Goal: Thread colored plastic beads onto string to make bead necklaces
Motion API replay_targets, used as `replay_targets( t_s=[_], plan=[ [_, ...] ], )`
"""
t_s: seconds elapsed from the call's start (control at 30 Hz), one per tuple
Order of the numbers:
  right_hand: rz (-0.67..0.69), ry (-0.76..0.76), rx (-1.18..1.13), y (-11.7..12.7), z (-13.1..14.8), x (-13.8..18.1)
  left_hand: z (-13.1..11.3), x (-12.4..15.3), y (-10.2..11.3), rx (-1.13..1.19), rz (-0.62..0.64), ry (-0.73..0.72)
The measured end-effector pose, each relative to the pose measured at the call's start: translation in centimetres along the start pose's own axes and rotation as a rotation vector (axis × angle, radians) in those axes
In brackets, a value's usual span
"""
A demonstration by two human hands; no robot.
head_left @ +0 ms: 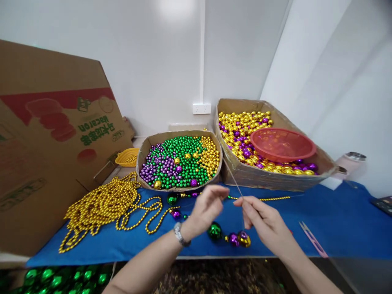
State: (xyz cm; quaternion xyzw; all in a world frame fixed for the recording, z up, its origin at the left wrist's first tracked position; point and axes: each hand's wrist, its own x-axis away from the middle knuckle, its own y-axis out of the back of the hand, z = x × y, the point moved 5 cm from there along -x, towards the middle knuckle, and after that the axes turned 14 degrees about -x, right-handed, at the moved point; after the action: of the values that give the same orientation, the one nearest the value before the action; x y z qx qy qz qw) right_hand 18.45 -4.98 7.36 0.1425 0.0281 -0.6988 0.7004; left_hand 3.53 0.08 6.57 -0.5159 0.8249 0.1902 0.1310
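Observation:
My right hand (265,220) pinches a thin pale thread (235,181) between thumb and fingertips. One end of it slants up to the left, and the other hangs toward large shiny beads (234,239) in purple, gold and green at the blue cloth's front. My left hand (210,206) is raised just to the left, fingers loosely bent and apart, with nothing visible in it. Behind my hands lies a string of small gold beads (275,199). More strung beads, among them a green bead (172,199), lie partly hidden behind my left wrist.
A box of small green, purple and gold beads (179,190) stands ahead. Right of it, a larger box (263,179) of beads holds a red plastic bowl (283,145). Gold bead chains (104,204) lie left, by a carton (55,163). Pink snips (314,241) lie right.

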Motion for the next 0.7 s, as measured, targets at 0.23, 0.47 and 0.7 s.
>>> replay_targets(
  t_s=[0.23,0.47,0.7],
  plan=[
    [-0.280,0.069,-0.308,2.8,4.0,-1.1,7.5,4.5,-7.5,-0.744,0.438,-0.161],
    [-0.706,0.158,-0.384,12.1,2.0,-0.8,11.6,5.9,-4.2,-1.265,0.489,-0.147],
    [-1.064,0.086,-0.390,18.5,-3.5,0.9,13.0,8.4,2.0,-1.428,0.453,-0.021]
  ],
)
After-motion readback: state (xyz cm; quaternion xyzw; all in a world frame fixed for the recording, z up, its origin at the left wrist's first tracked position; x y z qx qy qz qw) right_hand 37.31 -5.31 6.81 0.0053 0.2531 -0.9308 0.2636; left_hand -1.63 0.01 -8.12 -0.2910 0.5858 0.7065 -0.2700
